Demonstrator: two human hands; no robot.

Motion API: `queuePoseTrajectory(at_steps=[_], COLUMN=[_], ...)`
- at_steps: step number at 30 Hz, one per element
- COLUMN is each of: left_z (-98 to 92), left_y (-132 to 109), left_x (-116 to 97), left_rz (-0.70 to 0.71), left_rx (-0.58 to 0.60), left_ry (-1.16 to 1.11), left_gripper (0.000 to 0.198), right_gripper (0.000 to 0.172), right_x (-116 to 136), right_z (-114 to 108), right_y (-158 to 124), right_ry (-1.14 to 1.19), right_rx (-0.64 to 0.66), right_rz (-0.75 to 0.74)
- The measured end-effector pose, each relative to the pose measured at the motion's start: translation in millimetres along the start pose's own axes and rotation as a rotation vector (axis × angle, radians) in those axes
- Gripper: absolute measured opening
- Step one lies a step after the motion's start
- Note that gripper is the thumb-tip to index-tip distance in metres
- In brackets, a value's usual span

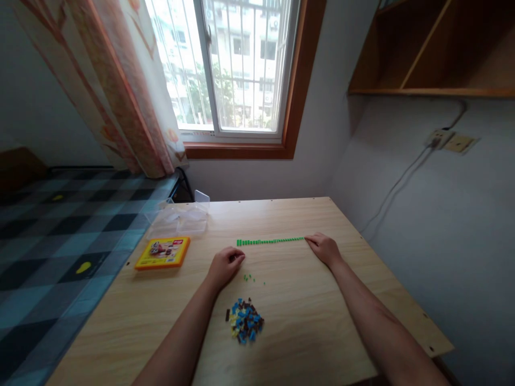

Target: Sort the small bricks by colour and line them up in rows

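Note:
A long row of green toy bricks (267, 242) runs across the table, larger pieces at its left end and small ones at its right. At the right end of the row, my right hand (324, 247) has its fingers pressed together at the last piece; whatever they hold is too small to make out. My left hand (226, 264) rests curled on the table, just below the row's left end, its fingertips closed and their contents hidden. Several loose green pieces (248, 277) lie right of my left hand. Nearer me is a pile of blue, brown and yellow bricks (246, 320).
On the table's left side lie a yellow box (163, 253) and clear plastic trays (179, 219). The wooden table (306, 327) meets a bed with a checked cover (80, 225) on the left. A wall socket with a cable (439, 140) is at the right.

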State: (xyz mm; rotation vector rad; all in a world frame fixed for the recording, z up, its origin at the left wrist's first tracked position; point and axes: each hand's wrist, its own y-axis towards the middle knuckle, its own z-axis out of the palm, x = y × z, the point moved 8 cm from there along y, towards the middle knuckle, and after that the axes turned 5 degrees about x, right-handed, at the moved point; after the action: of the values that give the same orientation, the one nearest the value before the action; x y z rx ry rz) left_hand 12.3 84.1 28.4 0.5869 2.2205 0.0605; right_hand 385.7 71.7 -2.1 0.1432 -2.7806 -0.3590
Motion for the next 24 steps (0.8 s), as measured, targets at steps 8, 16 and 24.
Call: queuePoseTrajectory(at_steps=[8, 16, 24], left_z=[5.8, 13.6, 19.7], left_y=[-2.8, -7.9, -13.3], left_x=[-6.4, -20.4, -24.1], left_rz=[0.016, 0.086, 0.098], left_rx=[0.066, 0.311, 0.355], left_ry=[-0.028, -0.011, 0.135], left_gripper=[0.013, 0.011, 0.010], right_gripper=[0.030, 0.027, 0.041], right_x=[4.3, 92.9, 196.8], right_z=[-7.1, 6.9, 31.4], right_y=[-6.0, -39.3, -45.6], right_ry=[0.041, 0.158, 0.329], right_rx=[-0.040, -0.015, 0.137], right_rz=[-0.001, -0.194, -0.475])
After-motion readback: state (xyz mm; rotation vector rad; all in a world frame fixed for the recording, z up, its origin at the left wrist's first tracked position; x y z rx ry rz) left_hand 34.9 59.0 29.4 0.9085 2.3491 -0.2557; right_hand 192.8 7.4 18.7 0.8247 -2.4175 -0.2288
